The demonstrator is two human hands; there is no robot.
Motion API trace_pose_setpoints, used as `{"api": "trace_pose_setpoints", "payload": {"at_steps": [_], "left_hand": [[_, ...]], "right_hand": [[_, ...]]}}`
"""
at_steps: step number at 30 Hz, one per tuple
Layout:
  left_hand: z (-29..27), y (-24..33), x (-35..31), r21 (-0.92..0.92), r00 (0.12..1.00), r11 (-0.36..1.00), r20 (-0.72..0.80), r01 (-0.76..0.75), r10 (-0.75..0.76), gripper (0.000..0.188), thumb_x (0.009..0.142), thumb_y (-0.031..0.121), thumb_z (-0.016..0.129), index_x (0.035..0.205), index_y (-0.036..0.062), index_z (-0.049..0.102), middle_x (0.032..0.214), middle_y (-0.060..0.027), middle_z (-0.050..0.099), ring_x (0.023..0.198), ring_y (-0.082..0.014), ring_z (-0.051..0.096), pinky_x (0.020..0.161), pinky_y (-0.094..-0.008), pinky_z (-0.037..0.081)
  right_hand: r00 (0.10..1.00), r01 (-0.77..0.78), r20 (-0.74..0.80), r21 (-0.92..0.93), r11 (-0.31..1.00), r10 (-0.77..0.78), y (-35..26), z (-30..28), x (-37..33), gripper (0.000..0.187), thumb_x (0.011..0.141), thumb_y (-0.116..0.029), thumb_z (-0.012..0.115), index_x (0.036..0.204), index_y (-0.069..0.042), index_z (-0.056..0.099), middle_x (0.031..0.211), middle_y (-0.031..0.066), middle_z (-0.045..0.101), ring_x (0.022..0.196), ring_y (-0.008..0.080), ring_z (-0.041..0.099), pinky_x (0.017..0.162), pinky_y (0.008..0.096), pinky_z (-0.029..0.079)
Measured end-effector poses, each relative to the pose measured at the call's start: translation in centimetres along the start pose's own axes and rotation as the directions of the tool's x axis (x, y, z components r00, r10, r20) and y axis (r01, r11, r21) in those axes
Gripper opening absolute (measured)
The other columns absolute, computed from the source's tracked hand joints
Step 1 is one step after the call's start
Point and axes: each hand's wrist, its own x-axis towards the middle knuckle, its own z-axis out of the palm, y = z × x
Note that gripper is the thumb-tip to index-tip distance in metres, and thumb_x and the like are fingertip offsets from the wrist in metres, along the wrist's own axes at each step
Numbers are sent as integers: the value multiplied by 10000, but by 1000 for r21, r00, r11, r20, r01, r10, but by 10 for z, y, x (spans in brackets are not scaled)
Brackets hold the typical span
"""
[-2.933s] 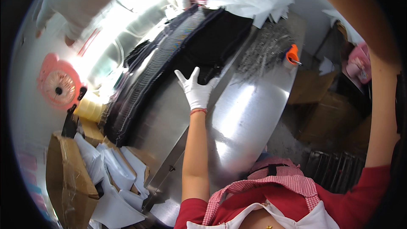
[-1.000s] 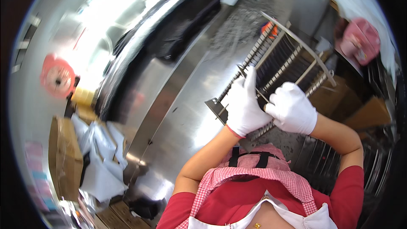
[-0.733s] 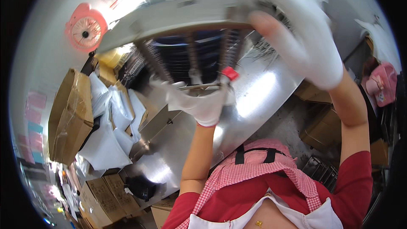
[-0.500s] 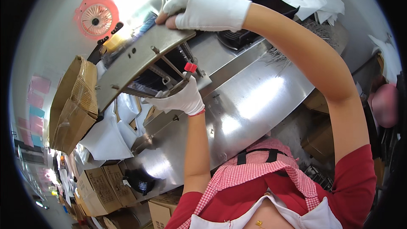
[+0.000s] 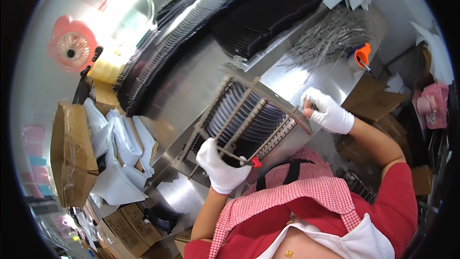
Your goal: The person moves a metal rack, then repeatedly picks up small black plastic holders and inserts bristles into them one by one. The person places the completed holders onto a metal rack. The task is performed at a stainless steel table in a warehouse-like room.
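A metal rack (image 5: 256, 82) with end plates, rods and toothed bars stands close to my body, tilted in view. Between its bars sit several dark, curved, glossy sheets (image 5: 239, 115) in a row. My left hand (image 5: 221, 167), in a white glove with bare fingertips hidden, is closed around the rack's near-left bar, beside a small red clip (image 5: 256, 162). At the rack's right end plate is my right hand (image 5: 330, 112), gloved in white with some fingertips bare. Its fingers are curled at the plate's edge; what they pinch, if anything, is hidden.
Long rows of black curved pieces (image 5: 268, 14) line the back of the steel table (image 5: 167, 100). Thin metal strips (image 5: 330, 33) lie in a heap at right, near an orange-handled tool (image 5: 362, 55). A pink fan (image 5: 72, 48) and a cardboard box (image 5: 74, 158) are at left.
The rack has come down and right, toward my body, and turned so the sheets inside show. My right hand has moved from its upper plate to its right end. My left hand still holds it.
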Motion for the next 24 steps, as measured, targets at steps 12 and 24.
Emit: {"api": "trace_pose_setpoints", "payload": {"at_steps": [12,24], "left_hand": [[72,1,24,-9,918,994,382,-105,101,957,547,134,725,1421,-11,363,1177,-249,526,1058,-416,520,932,-510,368],[83,8,41,9,867,997,495,-80,65,998,530,159,753,1427,-38,361,1252,-258,503,1146,-423,484,1014,-500,339]], "right_hand": [[450,-124,-494,791,600,744,230,-183,-38,332,999,-267,390,719,-119,488,555,-39,417,408,79,345,386,253,276],[971,-187,-237,-758,625,3,217,-121,85,267,942,-248,533,1089,-50,634,1032,106,602,954,226,541,835,367,434]]}}
